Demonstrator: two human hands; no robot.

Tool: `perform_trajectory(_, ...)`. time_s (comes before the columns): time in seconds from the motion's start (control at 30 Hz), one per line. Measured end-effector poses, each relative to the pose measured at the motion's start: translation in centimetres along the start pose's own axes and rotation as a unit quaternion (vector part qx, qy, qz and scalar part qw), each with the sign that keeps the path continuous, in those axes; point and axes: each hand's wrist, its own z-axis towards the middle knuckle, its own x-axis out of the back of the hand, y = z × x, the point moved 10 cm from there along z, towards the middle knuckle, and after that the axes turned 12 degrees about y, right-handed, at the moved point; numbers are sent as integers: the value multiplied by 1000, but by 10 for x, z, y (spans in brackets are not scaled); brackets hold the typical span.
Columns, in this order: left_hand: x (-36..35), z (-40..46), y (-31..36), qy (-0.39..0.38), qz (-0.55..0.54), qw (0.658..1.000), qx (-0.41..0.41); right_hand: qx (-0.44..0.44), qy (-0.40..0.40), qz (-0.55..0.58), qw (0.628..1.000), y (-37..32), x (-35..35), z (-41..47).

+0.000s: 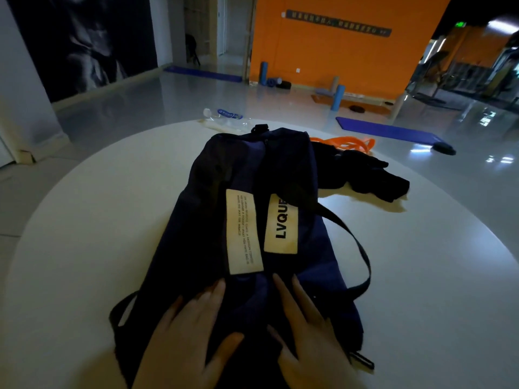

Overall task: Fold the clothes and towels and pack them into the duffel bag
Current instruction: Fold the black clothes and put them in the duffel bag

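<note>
Both hands, left hand (182, 329) and right hand (311, 338), flat with fingers straight on navy duffel bag (213, 220), black garment (365, 172) near surface's (84, 220) far edge

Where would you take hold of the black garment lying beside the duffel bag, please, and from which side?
Probably by the bunched end of the black garment, coming from the right: that end juts out onto bare table, while its other side sits against the duffel bag and the orange band.

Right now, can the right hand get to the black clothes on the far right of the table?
Probably yes. The right hand lies flat on the duffel bag, holding nothing, and the black clothes lie uncovered beside the bag's far end. Only the bag's strap lies between, low on the table.
</note>
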Motion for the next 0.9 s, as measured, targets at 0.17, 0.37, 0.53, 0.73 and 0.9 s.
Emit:
perform_trajectory(0.17,47,17,-49,140,8,988,68,42,-6,83,996,-50,-28,51)
perform_trajectory(0.37,61,74,-137,118,85,980,135,56,26,171,983,-106,-67,146)
perform_trajectory(0.53,55,132,-202,102,148,974,139,64,30,195,978,-130,-92,215)
perform_trajectory(0.73,54,172,-230,130,154,969,144,77,59,207,974,-136,-98,260)
perform_trajectory(0.9,54,180,-233,131,147,970,141,86,97,233,964,-132,-89,256)
